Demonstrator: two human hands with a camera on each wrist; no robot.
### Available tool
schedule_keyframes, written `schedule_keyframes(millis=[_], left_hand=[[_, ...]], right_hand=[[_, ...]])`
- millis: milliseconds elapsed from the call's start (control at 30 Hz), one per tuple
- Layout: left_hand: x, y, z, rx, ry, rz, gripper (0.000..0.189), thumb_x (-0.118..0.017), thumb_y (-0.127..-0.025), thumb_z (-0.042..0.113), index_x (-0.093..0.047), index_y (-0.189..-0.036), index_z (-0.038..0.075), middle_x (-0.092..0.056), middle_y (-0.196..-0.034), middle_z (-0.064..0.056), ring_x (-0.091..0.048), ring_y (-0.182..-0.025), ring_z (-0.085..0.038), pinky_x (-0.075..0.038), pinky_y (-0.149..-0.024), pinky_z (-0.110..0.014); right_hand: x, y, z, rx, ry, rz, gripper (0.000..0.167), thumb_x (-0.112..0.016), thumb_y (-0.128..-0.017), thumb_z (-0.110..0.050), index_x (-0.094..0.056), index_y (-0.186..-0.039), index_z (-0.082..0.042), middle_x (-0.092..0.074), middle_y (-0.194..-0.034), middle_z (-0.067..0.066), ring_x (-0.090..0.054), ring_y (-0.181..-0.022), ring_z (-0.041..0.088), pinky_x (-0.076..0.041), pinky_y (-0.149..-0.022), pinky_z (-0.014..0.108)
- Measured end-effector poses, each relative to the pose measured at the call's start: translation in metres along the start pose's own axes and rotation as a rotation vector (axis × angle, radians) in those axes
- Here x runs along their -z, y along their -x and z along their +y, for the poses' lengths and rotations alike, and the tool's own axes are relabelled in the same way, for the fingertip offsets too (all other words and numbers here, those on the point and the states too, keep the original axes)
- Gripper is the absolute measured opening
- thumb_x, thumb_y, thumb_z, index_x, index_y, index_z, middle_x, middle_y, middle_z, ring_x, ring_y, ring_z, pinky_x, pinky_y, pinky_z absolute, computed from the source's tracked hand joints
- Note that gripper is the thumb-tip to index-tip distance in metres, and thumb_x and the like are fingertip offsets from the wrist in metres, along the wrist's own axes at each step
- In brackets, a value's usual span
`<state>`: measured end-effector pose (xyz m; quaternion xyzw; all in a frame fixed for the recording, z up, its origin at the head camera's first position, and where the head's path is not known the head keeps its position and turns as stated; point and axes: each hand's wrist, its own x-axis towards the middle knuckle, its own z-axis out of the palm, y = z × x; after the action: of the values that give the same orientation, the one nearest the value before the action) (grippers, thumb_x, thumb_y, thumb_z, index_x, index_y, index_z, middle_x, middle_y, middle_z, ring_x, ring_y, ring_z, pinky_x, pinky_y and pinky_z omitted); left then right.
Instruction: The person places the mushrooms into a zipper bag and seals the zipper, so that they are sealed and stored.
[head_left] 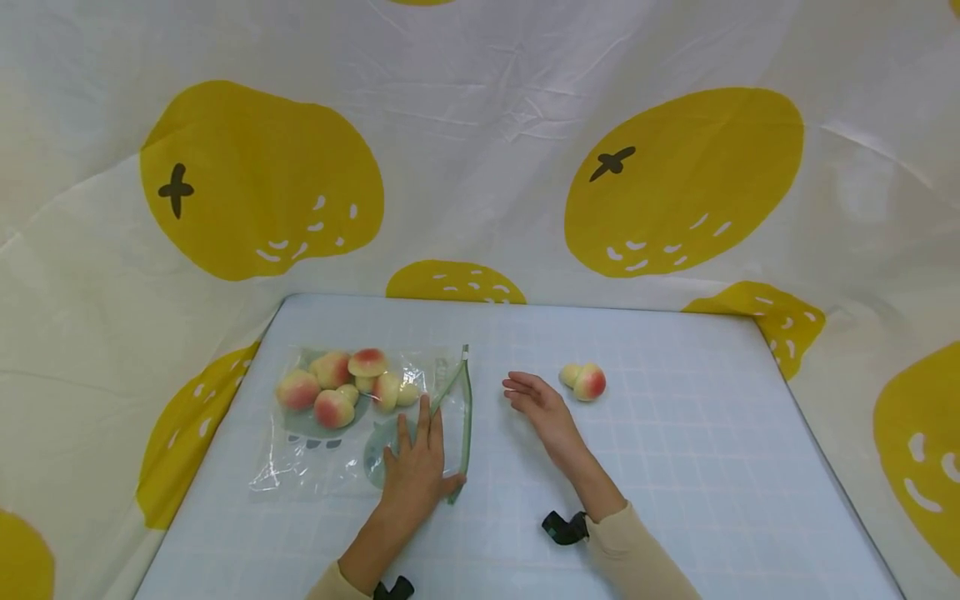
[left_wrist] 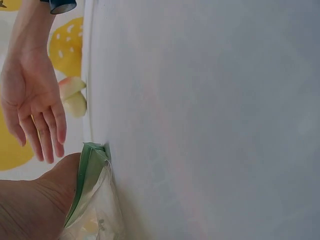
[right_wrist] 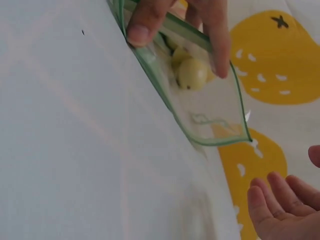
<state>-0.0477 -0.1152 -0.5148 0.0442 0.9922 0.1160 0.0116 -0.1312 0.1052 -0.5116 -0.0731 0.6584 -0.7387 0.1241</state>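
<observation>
A clear zip bag [head_left: 273, 471] with a green-edged mouth [head_left: 468, 408] lies at the left of the table. Several cream toy mushrooms [head_left: 334, 408] with pinkish-red caps are inside it. My left hand [head_left: 416, 479] rests on the bag near the mouth, fingers straight and spread. From the right wrist view, the thumb [right_wrist: 140, 31] touches one green lip and the fingers lie across the other, with the mouth gaping between. Right of the bag, my right hand [head_left: 551, 425] is held with relaxed fingers and nothing in it. One loose toy mushroom [head_left: 588, 382] lies just beyond it.
The table [head_left: 675, 467] has a pale, faintly checked cover. Behind it and at its sides hangs a white cloth [head_left: 480, 167] with large yellow fruit shapes. A black device [head_left: 564, 528] sits at my right wrist, and another [head_left: 395, 588] at my left.
</observation>
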Motion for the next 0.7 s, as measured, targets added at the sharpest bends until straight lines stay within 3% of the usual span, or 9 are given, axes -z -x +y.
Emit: schedule_keyframes(millis=[467,700], left_hand=[[-0.003,0.002,-0.003,-0.028,0.021,0.037,0.114,-0.090,-0.069,0.050,-0.033,-0.152,-0.003,-0.013,-0.164,-0.020,-0.026,-0.138,-0.057,-0.042,-0.086,-0.075],[-0.004,0.002,-0.004,-0.030,0.013,0.035,0.114,-0.089,-0.069,0.050,-0.032,-0.152,-0.003,-0.013,-0.164,-0.021,-0.026,-0.138,-0.057,-0.042,-0.086,-0.075]], right_hand=[[0.027,0.014,-0.024,0.105,0.146,0.108,0.044,-0.062,-0.100,-0.007,-0.050,-0.140,0.003,-0.052,-0.137,0.030,-0.054,-0.125,0.038,-0.046,-0.098,0.023],[0.048,0.020,-0.035,0.164,0.231,0.200,0.043,-0.063,-0.100,-0.010,-0.052,-0.140,-0.001,-0.056,-0.134,0.020,-0.054,-0.123,0.032,-0.045,-0.097,0.021]])
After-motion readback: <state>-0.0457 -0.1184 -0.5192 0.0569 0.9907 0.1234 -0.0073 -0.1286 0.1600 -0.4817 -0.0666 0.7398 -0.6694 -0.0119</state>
